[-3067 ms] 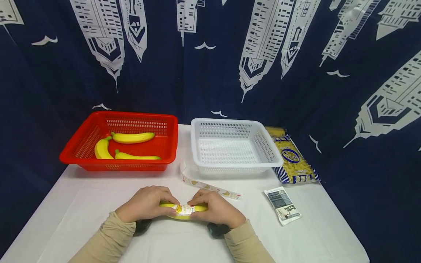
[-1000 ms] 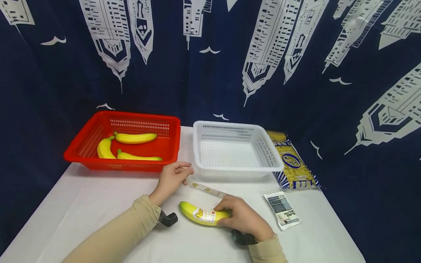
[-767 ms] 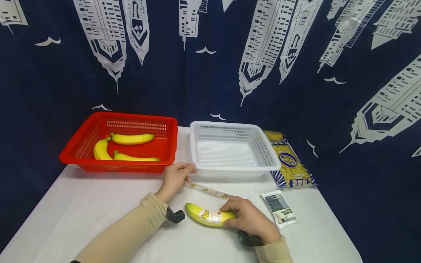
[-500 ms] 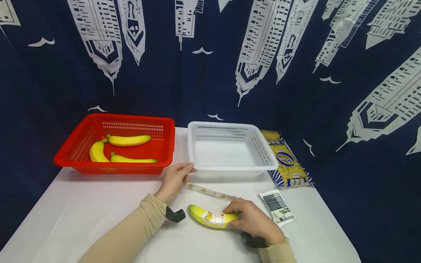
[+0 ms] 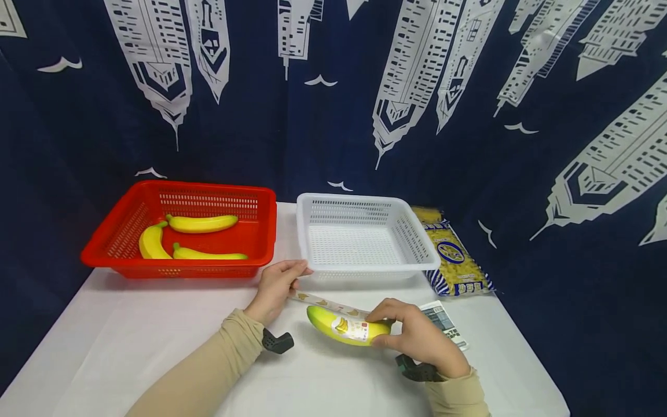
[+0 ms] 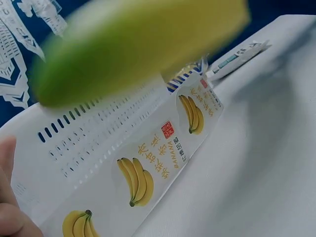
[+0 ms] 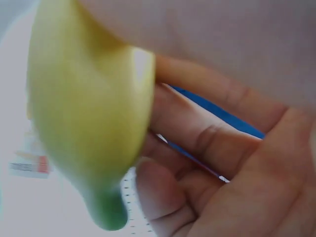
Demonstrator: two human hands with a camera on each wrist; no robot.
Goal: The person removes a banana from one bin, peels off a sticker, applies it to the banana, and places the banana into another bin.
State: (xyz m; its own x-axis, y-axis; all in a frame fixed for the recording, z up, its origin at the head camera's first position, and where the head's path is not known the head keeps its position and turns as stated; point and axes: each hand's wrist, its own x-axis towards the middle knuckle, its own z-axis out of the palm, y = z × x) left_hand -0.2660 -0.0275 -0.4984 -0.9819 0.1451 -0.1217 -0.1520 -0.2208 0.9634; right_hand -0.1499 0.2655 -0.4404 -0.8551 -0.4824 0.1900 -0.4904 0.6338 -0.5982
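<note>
My right hand point(image 5: 417, 333) grips one end of a yellow banana point(image 5: 323, 320) between thumb and fingers, raised a little off the table. A white label point(image 5: 354, 328) with a banana picture is stuck along the fruit. Close to the front left corner of the white basket, my left hand point(image 5: 276, 289) pinches the left end of a strip of banana stickers point(image 5: 333, 305). In the left wrist view the strip point(image 6: 148, 163) runs away from the fingers, and the blurred green tip of the banana point(image 6: 123, 49) hangs over it. The right wrist view shows the banana's stem end point(image 7: 106, 207) beside curled fingers.
A red basket point(image 5: 187, 269) with three bananas point(image 5: 203, 224) stands at the back left. To its right is a white basket point(image 5: 370, 268). A pasta bag point(image 5: 458, 260) lies beside that, and a small white packet point(image 5: 443, 321) is partly behind my right hand.
Both hands were on the banana at first; my left hand has since moved to the sticker strip. My right hand has just lifted the banana and shifted it slightly rightward and away from me.
</note>
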